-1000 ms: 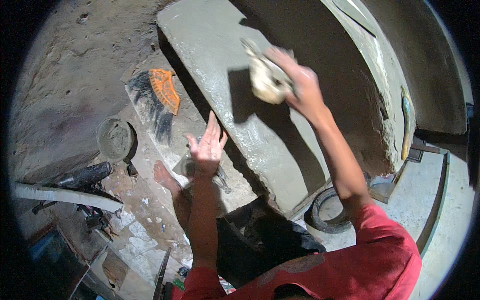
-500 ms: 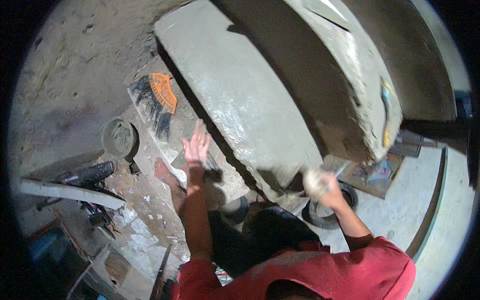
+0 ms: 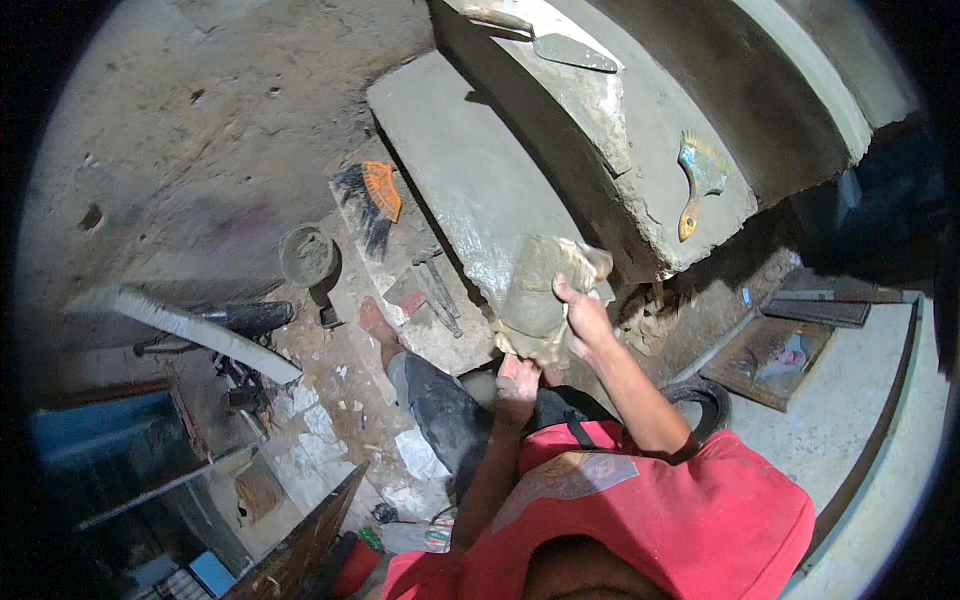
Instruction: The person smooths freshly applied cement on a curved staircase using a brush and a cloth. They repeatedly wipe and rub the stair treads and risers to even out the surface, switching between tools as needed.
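Between my two hands is a floppy, cement-smeared piece of foam [image 3: 540, 290], grey in the middle with crumpled yellowish edges; it might be thick cloth. My left hand [image 3: 517, 380] is closed on its lower edge. On its right side, my right hand [image 3: 588, 318] grips it with the thumb over the front; the other fingers are largely hidden. Behind the piece lies the lowest step [image 3: 440, 130], its grey cement top smooth and shiny with wetness. The foam covers the step's near right end from view.
A trowel [image 3: 575, 52] and a paintbrush [image 3: 703, 170] lie on the higher step. Left of the lowest step are an orange broom head [image 3: 381, 190], a hammer [image 3: 440, 295] and a bucket [image 3: 300, 262]. A black tyre [image 3: 716, 405] and framed panel [image 3: 768, 358] are at right.
My right hand has brought the foam piece from the right to the front of me. My left hand, spread and empty before, has come in and taken hold of it. The view has shifted.
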Demonstrator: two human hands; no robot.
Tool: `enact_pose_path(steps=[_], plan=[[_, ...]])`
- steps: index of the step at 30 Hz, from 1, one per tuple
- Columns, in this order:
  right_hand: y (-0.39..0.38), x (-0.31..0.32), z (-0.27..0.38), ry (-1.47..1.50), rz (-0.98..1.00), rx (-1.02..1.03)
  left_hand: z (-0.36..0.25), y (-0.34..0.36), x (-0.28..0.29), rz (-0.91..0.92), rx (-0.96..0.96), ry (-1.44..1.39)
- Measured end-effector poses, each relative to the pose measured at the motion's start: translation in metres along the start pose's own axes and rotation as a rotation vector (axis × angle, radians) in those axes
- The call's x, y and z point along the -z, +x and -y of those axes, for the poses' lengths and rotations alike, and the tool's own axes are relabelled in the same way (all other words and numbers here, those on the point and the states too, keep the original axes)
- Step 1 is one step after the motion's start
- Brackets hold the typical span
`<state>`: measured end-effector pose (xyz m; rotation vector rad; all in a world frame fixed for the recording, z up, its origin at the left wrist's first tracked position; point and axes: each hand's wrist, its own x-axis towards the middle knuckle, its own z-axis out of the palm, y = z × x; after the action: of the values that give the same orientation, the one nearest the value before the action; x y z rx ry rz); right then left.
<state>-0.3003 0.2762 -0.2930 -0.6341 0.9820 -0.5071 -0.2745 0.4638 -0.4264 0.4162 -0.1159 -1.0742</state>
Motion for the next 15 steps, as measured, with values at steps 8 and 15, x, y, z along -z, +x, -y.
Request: enact_pose_path(steps=[8,15], plan=[[-0.026,0.035,-0.006,0.241,0.247,-0.020,-0.007,0.024,-0.095,-0.299,-0.027,-0.081],[-0.058,0.049,0.030,-0.654,0.027,0.225,-0.001,0.051,-0.105,-0.610,-0.298,0.330]])
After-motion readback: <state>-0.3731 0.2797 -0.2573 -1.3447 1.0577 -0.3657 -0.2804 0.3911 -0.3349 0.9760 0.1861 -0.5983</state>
